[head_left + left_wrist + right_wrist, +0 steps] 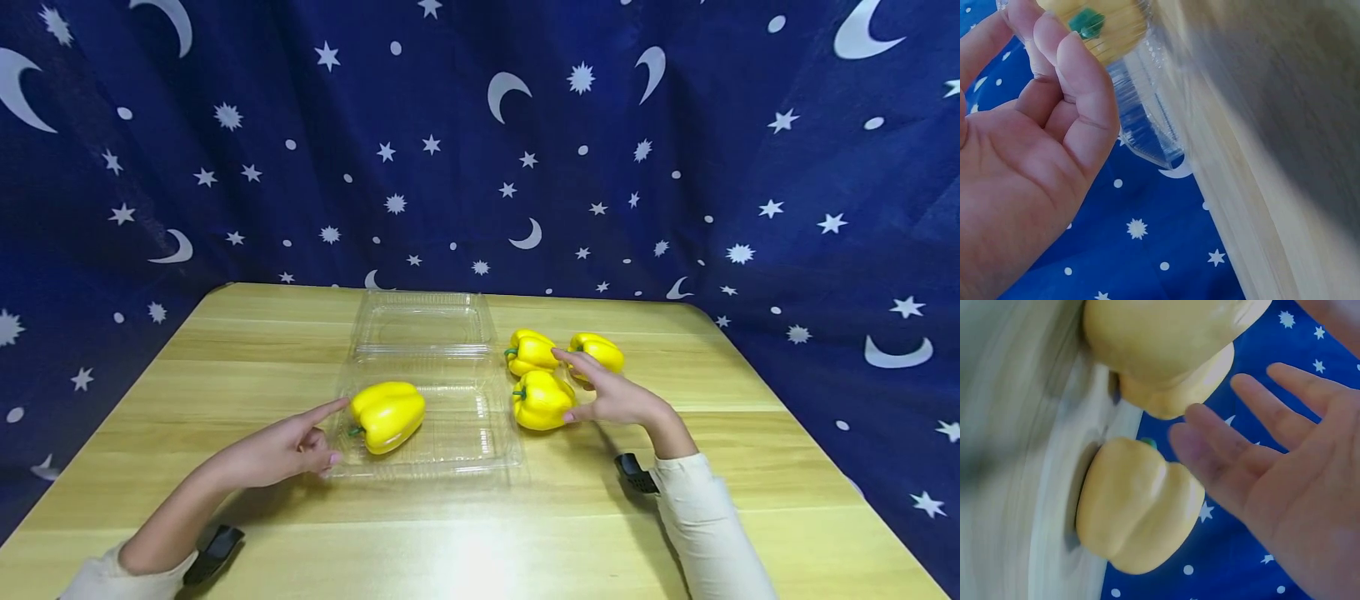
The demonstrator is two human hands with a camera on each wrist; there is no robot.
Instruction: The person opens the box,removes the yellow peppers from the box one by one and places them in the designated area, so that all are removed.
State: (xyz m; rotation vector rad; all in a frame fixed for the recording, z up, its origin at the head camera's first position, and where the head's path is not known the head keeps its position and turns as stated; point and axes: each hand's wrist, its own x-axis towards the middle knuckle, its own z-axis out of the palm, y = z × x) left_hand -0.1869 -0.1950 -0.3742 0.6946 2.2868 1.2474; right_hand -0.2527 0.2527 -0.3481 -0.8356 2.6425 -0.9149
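Note:
A yellow bell pepper (387,417) with a green stem lies in the left part of a clear plastic clamshell container (465,457), whose lid is folded back. My left hand (281,450) is at the container's left edge, index finger stretched out by that pepper. In the left wrist view, the fingers (1088,94) are bent beside the clear wall. Three more yellow peppers sit right of the container: a front one (542,401), a back one (531,352) and a right one (597,354). Spread over them is my right hand (618,400), thumb beside the front pepper, palm empty.
The container's raised lid (423,321) reaches toward the back of the light wooden table (255,358). Behind and beside the table hangs a dark blue cloth (450,208) with moons and stars. A black wrist device (635,473) is strapped at each cuff.

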